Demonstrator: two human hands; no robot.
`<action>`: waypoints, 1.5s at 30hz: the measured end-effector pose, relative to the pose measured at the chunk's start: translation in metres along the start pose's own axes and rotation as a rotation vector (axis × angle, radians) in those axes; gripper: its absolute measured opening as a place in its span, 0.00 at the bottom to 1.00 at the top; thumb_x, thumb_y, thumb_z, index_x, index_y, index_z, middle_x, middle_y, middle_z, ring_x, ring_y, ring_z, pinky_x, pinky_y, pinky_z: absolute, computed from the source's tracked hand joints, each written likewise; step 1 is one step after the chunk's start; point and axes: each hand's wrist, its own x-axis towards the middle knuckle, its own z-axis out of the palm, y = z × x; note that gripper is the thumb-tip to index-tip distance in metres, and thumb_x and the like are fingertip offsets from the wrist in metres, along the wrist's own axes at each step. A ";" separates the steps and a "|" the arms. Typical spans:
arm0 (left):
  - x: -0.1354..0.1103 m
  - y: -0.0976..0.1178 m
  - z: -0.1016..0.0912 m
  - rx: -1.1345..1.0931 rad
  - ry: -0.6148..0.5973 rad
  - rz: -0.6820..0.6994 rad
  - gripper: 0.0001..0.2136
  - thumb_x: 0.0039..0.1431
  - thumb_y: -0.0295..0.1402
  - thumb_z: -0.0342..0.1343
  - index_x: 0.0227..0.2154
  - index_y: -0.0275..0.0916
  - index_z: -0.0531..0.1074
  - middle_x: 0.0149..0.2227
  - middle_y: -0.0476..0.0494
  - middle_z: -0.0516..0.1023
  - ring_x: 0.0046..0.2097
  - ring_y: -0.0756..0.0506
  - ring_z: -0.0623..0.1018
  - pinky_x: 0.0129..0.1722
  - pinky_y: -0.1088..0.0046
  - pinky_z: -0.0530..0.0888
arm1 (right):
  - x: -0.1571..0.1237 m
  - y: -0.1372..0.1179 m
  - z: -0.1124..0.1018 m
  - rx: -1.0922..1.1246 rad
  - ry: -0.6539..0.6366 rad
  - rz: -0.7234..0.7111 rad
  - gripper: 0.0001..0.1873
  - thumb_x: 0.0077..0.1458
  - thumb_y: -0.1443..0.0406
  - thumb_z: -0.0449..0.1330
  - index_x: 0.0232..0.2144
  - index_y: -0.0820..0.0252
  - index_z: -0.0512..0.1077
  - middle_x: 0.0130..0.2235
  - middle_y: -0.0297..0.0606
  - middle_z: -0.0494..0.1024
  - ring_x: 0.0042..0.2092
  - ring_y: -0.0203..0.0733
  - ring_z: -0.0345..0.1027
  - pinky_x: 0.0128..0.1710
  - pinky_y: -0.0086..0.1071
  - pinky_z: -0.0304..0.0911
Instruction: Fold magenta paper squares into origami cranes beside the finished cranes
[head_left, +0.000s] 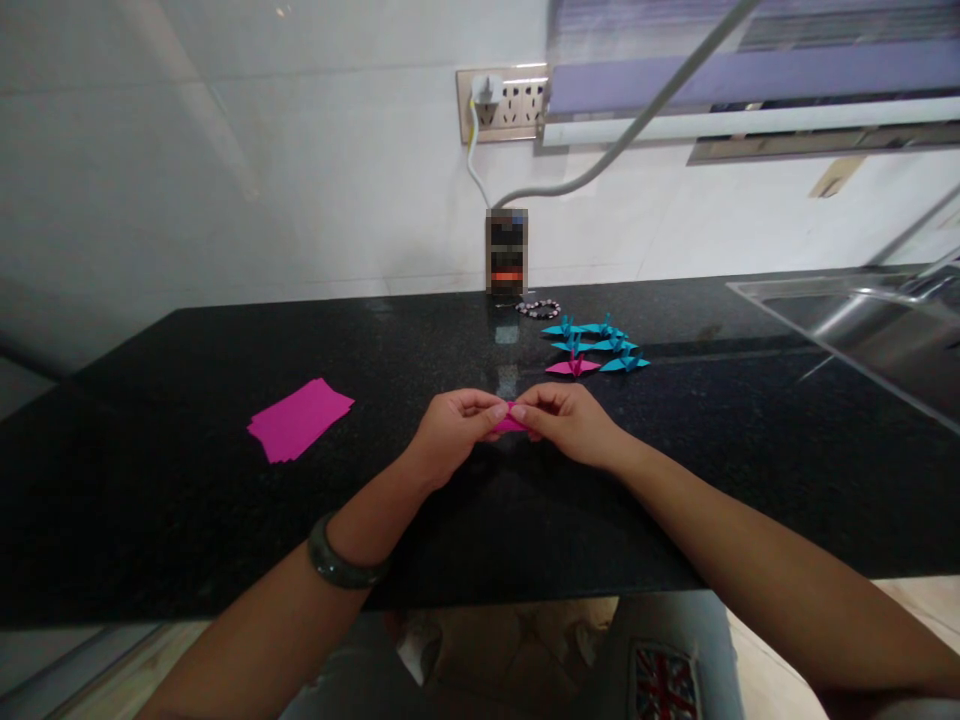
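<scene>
Both hands meet over the middle of the black stone counter (180, 470). My left hand (450, 432) and my right hand (568, 420) each pinch one end of a small folded pink paper (511, 422), fingers closed on it; most of the paper is hidden between the fingertips. A dark green bangle (339, 565) circles my left wrist. Just beyond my hands lie folded paper cranes: several blue ones (600, 342) and one pink crane (573, 366).
A stack of pink paper sheets (298, 418) lies on the counter to the left. A phone (506, 251) leans upright against the back wall, with a bead bracelet (538, 308) beside it and a wall socket (504, 103) above. A steel sink (870, 325) is at the right.
</scene>
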 end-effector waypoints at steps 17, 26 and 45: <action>-0.001 0.002 0.001 0.084 -0.036 -0.088 0.10 0.45 0.36 0.59 0.28 0.33 0.71 0.21 0.50 0.71 0.22 0.54 0.70 0.22 0.80 0.69 | 0.001 0.004 0.001 -0.147 0.193 -0.290 0.09 0.49 0.67 0.57 0.36 0.60 0.71 0.34 0.38 0.74 0.34 0.36 0.67 0.34 0.30 0.63; 0.000 0.001 0.003 0.071 0.012 -0.069 0.11 0.45 0.35 0.59 0.29 0.32 0.71 0.22 0.49 0.72 0.22 0.55 0.70 0.23 0.79 0.70 | 0.000 0.003 0.000 -0.332 0.236 -0.457 0.08 0.49 0.68 0.57 0.35 0.58 0.72 0.33 0.38 0.75 0.34 0.36 0.68 0.33 0.30 0.64; 0.001 0.003 -0.001 -0.195 -0.083 -0.190 0.07 0.44 0.29 0.59 0.28 0.31 0.71 0.18 0.50 0.71 0.19 0.55 0.70 0.21 0.80 0.69 | 0.000 -0.001 -0.007 -0.317 0.094 -0.533 0.10 0.49 0.71 0.54 0.32 0.57 0.73 0.33 0.38 0.72 0.36 0.35 0.67 0.35 0.30 0.63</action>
